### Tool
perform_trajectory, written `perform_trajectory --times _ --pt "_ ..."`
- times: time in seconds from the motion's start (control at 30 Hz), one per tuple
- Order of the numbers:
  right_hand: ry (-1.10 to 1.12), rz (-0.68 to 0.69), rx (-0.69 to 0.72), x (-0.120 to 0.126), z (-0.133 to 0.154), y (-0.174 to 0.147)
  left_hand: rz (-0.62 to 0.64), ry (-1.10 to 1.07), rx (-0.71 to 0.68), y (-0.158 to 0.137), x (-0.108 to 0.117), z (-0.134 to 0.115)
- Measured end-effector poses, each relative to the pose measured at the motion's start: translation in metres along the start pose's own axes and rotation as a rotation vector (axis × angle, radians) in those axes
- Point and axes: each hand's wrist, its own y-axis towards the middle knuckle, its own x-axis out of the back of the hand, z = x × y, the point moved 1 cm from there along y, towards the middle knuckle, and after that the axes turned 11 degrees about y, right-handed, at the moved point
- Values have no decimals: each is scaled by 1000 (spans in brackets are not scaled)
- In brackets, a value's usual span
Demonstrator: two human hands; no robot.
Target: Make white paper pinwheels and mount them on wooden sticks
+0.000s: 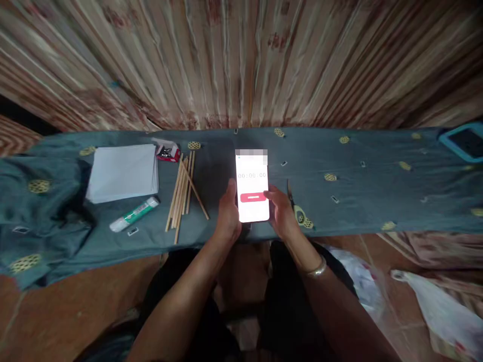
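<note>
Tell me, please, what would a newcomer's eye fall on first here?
Probably the bright phone in the middle, showing a red button and held between the left hand and the right hand. Then the eye may go to the wooden sticks on the left, and the white paper farther left.

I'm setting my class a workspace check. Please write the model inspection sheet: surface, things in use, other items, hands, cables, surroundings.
Surface: blue-green cloth with yellow motifs; bunched at the left end.
Things in use: phone, screen lit, showing 00:00.00 above a red button.
Other items: paper, small red box, sticks and tube to the left; scissors and blue-framed device to the right.
Hands: left hand holds the phone; right hand has its thumb at the button's right end, other fingers' grip unclear.
Cables: nothing seen.
Surroundings: striped curtain behind; floor below, bags at lower right.
</note>
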Motion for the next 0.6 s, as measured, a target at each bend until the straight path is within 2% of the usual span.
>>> perform_trajectory --times 0.37,0.6 --pt "5 24 -12 -2 1 -1 1 -1 7 0 -1 1" --pt "-70 13 2 -1 1 -1 2 -10 10 -1 -2 -1"
